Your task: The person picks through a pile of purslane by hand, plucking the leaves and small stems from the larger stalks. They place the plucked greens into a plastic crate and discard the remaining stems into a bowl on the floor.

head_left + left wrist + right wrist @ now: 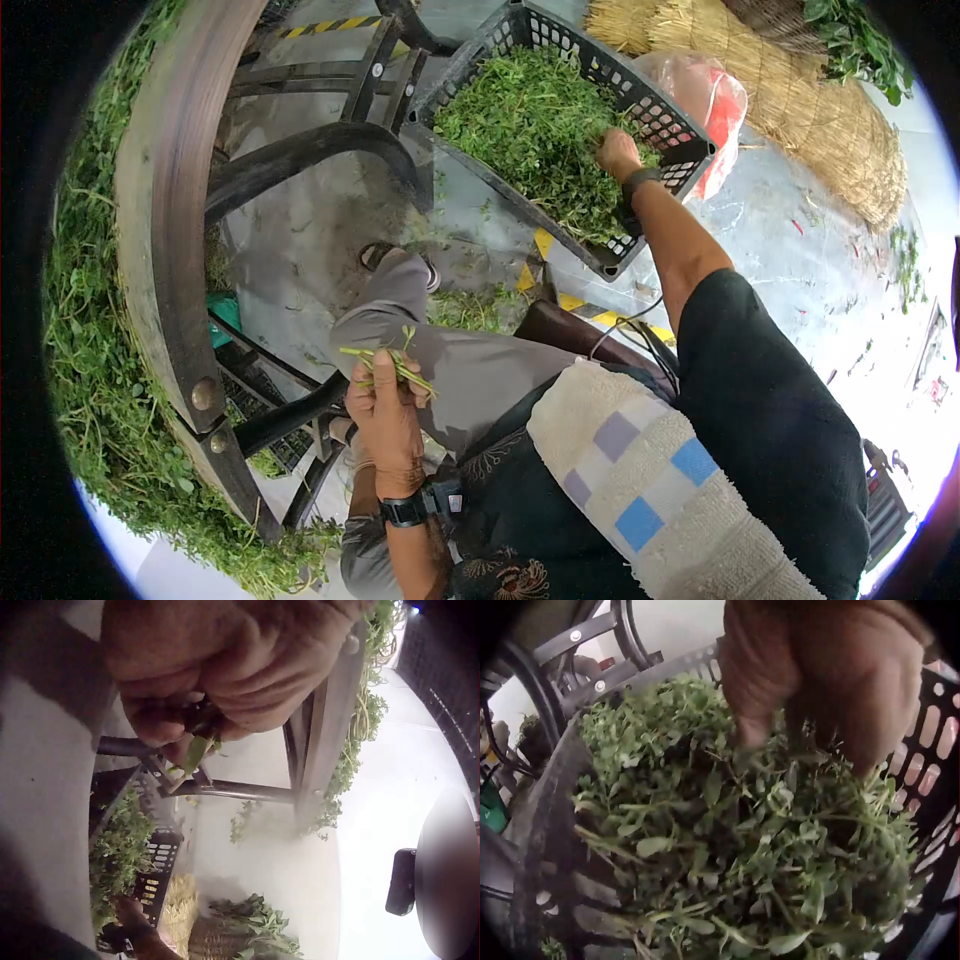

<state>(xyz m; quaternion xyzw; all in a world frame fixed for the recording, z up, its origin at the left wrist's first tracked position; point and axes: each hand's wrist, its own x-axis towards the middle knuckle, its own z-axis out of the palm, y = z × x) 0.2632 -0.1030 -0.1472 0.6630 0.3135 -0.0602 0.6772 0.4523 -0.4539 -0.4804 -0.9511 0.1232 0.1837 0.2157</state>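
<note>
In the head view my left hand [388, 415] pinches a small bunch of green stems [402, 376] between thumb and fingers, above my lap. The left wrist view shows a leaf [196, 752] poking out below those fingers. My right hand [620, 155] reaches down into a heap of leafy greens [530, 125], near the far right corner of a black plastic crate [478, 185]. From the right wrist, the thumb [753, 727] stands apart from the other fingers, whose tips sink among the leaves.
A curved wooden table edge [170, 220], heaped with more greens [90, 300], runs along the left. A black chair frame [310, 160] stands between table and crate. Behind the crate are a red-and-clear plastic bag [722, 115] and a straw bundle [800, 110]. A towel [650, 460] hangs over my front.
</note>
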